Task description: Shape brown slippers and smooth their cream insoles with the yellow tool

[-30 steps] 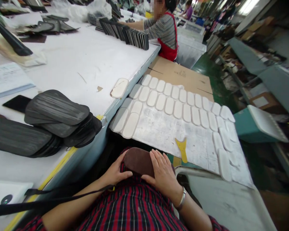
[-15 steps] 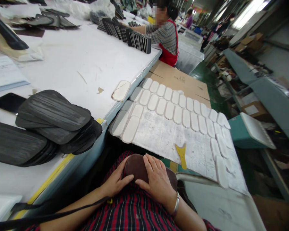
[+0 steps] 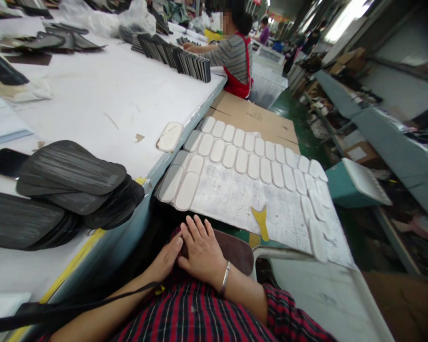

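Observation:
A dark brown, round-ended flat piece (image 3: 237, 254), leather-like, lies across my lap. My right hand (image 3: 203, 251) rests flat on top of it near the left end, fingers stretched out and holding nothing. At that same left end my left hand (image 3: 166, 261) grips the edge, thumb up against the right hand's fingers; its other fingers are mostly hidden. To the left, dark grey round-ended pieces (image 3: 74, 166) are piled on the white table (image 3: 92, 99). White pieces with rounded ends (image 3: 230, 156) lie in rows on a board (image 3: 228, 190) ahead of me.
A yellow forked tool (image 3: 261, 222) lies on the board's near part. One white piece (image 3: 170, 136) sits at the table edge. Beyond, a co-worker in a red apron (image 3: 238, 85) reaches toward a row of dark upright pieces (image 3: 194, 65). A teal bin (image 3: 342, 187) stands right.
My right hand has slid left along the brown piece to its left end, now meeting my left hand. More of the piece's right part shows. The whole view has shifted slightly.

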The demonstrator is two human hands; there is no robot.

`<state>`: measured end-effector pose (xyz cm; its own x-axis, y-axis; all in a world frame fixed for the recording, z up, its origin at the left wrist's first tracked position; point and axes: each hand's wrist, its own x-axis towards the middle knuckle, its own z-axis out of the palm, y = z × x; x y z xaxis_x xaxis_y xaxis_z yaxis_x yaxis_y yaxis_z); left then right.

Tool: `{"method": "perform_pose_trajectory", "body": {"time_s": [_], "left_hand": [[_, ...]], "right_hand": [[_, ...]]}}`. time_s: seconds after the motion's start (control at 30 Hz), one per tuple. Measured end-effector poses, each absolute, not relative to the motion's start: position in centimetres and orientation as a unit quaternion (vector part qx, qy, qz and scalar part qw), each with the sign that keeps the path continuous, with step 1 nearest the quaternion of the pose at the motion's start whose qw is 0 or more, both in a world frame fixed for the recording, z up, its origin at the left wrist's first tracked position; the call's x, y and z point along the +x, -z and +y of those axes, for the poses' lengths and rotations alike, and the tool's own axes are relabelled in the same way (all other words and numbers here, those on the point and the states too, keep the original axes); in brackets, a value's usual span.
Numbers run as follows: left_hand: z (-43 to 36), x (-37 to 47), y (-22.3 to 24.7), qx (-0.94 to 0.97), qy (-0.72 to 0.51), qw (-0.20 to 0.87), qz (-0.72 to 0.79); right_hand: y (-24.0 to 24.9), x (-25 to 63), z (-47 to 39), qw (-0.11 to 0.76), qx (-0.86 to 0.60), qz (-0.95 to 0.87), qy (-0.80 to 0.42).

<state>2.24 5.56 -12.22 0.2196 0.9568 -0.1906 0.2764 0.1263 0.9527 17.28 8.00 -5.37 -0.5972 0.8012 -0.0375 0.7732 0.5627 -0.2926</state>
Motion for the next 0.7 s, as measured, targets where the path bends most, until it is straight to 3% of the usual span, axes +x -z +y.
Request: {"method": "perform_pose_trajectory", "body": {"time_s": [0.27,0.43,0.57,0.7], "left_hand": [[7.0,3.1,12.1,0.624,-0.263,0.49,0.548],[7.1,2.6,12.1,0.637,-0.226,0.465,0.572],[7.4,2.7,11.3,0.744,-0.196,0.279,0.575],[8.2,6.1,9.6,0.868,-0.197,0.075,0.449]], "right_hand": [[4.8,23.9,4.9,0.045,-0.452,-0.885,-0.106],[5.6,30.3,3.9,0.08,-0.488,-0.853,-0.165],[7.4,35.2,2.5,0.164,-0.59,-0.719,-0.327],[9.2,35.9,0.6,0.282,-0.579,-0.582,-0.497]]}}
